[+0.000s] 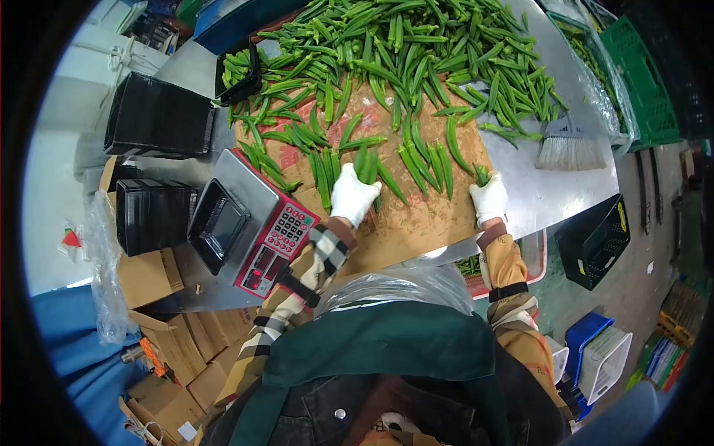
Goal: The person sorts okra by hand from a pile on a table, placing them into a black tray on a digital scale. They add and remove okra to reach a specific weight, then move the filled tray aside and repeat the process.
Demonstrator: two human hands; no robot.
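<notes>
My left hand [355, 195], in a white glove, is closed round several green okra pods [366, 165] above the cardboard sheet [401, 230]. At the sheet's right edge my right hand [489, 199], gloved too, has its fingers closed on okra whose tips [482, 175] stick out above it. Between the hands a loose row of okra [430, 167] lies on the cardboard. More pods lie just left of my left hand. A large okra pile [401, 44] covers the far side of the table.
A red and silver scale [279, 230] with a black tray [218, 225] stands at left, beside stacked black trays [160, 115]. A brush [571, 149] lies at right. Beyond are a green crate [643, 82] and a black crate [595, 241]. Cardboard boxes [178, 349] sit lower left.
</notes>
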